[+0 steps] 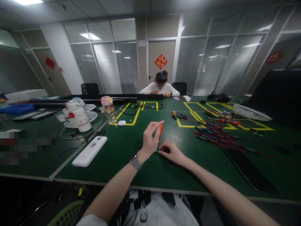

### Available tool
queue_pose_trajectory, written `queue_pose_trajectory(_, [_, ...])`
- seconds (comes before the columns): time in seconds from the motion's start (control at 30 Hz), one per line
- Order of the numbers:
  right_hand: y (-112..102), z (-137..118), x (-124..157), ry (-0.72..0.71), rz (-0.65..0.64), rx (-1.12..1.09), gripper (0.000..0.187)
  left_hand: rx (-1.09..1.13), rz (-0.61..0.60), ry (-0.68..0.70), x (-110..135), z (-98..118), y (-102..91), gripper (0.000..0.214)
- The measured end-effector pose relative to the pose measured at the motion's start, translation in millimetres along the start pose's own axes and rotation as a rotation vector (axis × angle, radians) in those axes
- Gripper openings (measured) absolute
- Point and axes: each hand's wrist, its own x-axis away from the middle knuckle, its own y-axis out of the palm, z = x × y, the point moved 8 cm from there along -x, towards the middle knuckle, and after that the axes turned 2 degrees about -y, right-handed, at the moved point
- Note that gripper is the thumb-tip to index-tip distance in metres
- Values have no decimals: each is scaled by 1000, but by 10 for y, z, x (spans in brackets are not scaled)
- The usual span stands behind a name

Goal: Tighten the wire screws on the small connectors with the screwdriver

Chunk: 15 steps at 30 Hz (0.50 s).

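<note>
My left hand, with a watch on its wrist, is closed around an orange-handled screwdriver held upright, tip down toward the green table. My right hand lies just right of it on the table, fingers pinched on a small dark part with a bit of red and green at its end. The screwdriver tip meets that part. A tangle of red, blue and black wires with connectors lies to the right of both hands.
A white flat device lies at left, behind it a pink-capped bottle, a white fan-like gadget and a white earbud case. Another person sits at the far side. A dark slab lies at right.
</note>
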Motion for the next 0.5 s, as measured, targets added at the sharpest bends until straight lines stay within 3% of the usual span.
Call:
queue_pose_trajectory(0.3, [8,23,5,5,-3,-3,4,-77,110,-62,-23,-82,-86,19])
queue_pose_trajectory(0.5, [13,23,5,4,-12,-3,6,26,10,-84,-25,-108,-2,33])
